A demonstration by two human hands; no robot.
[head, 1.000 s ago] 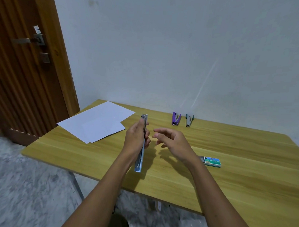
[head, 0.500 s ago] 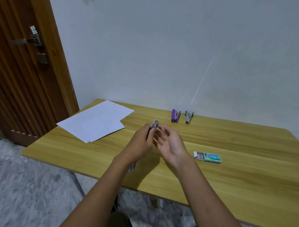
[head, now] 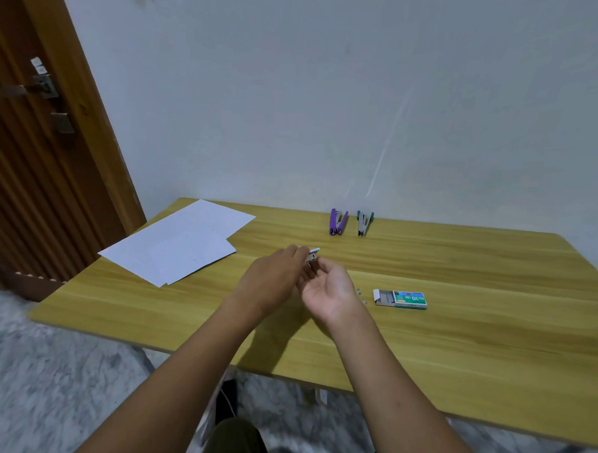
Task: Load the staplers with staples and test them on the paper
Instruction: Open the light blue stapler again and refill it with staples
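Your left hand (head: 271, 280) grips a stapler (head: 312, 255) at centre frame, above the table (head: 456, 353). Only its metal nose shows past the fingertips. The body is hidden behind the hand.

Your right hand (head: 332, 287) sits just right of it, palm up, fingers bent toward the nose. You cannot tell whether they pinch anything, because the left hand blocks the contact point.

Both forearms enter from the bottom edge, wrists close together.

The staple box (head: 402, 299), its tray slid partly out, lies right of the right hand. Small loose staple bits (head: 360, 295) lie between box and wrist.

The purple stapler (head: 338, 222) and green stapler (head: 364, 223) stand side by side near the table's far edge. Paper sheets (head: 177, 245) lie overlapped toward the left of the tabletop.
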